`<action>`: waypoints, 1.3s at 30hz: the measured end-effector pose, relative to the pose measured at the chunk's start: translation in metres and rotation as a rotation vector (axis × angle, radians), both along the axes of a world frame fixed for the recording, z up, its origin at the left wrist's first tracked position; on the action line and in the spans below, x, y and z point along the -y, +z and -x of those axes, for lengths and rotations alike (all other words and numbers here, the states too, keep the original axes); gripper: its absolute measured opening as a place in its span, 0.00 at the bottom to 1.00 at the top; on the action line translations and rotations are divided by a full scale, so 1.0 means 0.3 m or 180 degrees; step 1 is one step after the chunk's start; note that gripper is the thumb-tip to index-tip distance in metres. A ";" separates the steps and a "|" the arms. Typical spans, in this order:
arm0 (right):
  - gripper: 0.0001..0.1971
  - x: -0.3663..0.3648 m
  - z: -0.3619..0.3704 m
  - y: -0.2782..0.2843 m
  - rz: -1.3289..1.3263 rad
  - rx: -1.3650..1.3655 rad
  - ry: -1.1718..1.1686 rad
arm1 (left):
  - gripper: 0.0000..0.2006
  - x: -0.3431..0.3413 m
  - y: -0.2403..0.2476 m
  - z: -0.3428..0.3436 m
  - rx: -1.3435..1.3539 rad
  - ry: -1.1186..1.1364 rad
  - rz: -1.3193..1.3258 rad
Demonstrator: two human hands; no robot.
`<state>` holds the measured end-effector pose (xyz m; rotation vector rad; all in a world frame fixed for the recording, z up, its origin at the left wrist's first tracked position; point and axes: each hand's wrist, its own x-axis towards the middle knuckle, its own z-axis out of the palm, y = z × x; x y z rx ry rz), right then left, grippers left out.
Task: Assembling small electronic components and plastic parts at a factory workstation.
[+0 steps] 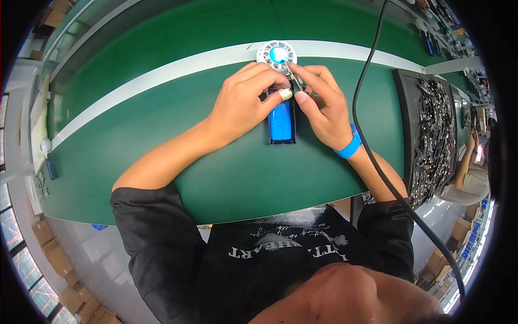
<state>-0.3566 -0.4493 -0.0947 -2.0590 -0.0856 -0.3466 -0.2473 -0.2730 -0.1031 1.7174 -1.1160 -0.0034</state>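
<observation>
On the green table in front of me lies what looks like a small handheld fan, its opened dark handle showing a long blue battery (281, 121). Its round white head (264, 54) has a shiny blue centre and sits at the far end. My left hand (243, 93) is closed on the upper end of the handle, its thumb in a pale finger cot pressing just above the battery. With thumb and index finger, my right hand (325, 105) pinches a thin, narrow part (295, 77) at the neck between head and handle. The fingers partly hide the neck, so fine details cannot be made out.
A black tray (400, 102) filled with small circuit boards stands at the right. A black cable (358, 89) hangs across, passing over my right forearm. A pale strip (189, 66) crosses the green table (145, 119). Another person's arm (465, 164) shows at the far right.
</observation>
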 end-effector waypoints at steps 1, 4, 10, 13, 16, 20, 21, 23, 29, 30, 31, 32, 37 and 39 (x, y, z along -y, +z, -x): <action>0.24 0.003 0.001 0.005 0.0023 -0.0034 -0.0013 | 0.07 0.000 0.002 0.000 0.0023 -0.0020 -0.0018; 0.24 0.000 -0.002 0.001 0.0026 -0.0049 -0.0021 | 0.06 -0.005 -0.003 0.001 -0.0028 -0.0043 -0.0002; 0.25 0.001 0.001 0.001 0.0064 0.0103 0.0009 | 0.05 -0.003 -0.035 -0.018 0.0431 0.0279 0.0150; 0.24 -0.004 0.007 -0.003 0.0154 0.0159 0.0052 | 0.06 -0.018 -0.017 -0.048 0.1444 0.0429 0.0098; 0.24 -0.018 0.007 -0.007 0.0287 0.0251 0.0104 | 0.07 -0.025 -0.013 -0.060 0.2107 0.0532 0.0096; 0.24 -0.028 0.009 -0.011 0.0480 0.0411 0.0156 | 0.07 -0.020 -0.011 -0.065 0.2527 0.0600 0.0152; 0.24 -0.029 0.009 -0.011 0.0506 0.0436 0.0142 | 0.07 -0.018 -0.009 -0.068 0.2630 0.0608 0.0171; 0.24 -0.031 0.010 -0.011 0.0535 0.0464 0.0132 | 0.07 -0.019 -0.006 -0.068 0.2735 0.0621 0.0191; 0.24 -0.040 0.016 -0.001 0.0291 0.0271 0.0123 | 0.08 -0.022 -0.007 -0.063 0.2696 0.0643 0.0179; 0.24 -0.041 0.017 0.001 0.0268 0.0227 0.0109 | 0.08 -0.021 -0.008 -0.062 0.2693 0.0641 0.0183; 0.24 -0.043 0.018 0.002 0.0273 0.0229 0.0116 | 0.08 -0.021 -0.008 -0.061 0.2695 0.0650 0.0185; 0.24 -0.044 0.020 0.001 0.0318 0.0248 0.0080 | 0.08 -0.020 -0.008 -0.058 0.2680 0.0655 0.0195; 0.25 -0.051 0.026 -0.009 0.0503 0.0415 -0.0036 | 0.08 -0.021 -0.002 -0.043 0.2619 0.0679 0.0214; 0.24 -0.055 0.032 -0.011 0.0549 0.0467 -0.0049 | 0.08 -0.022 -0.006 -0.033 0.2590 0.0693 0.0209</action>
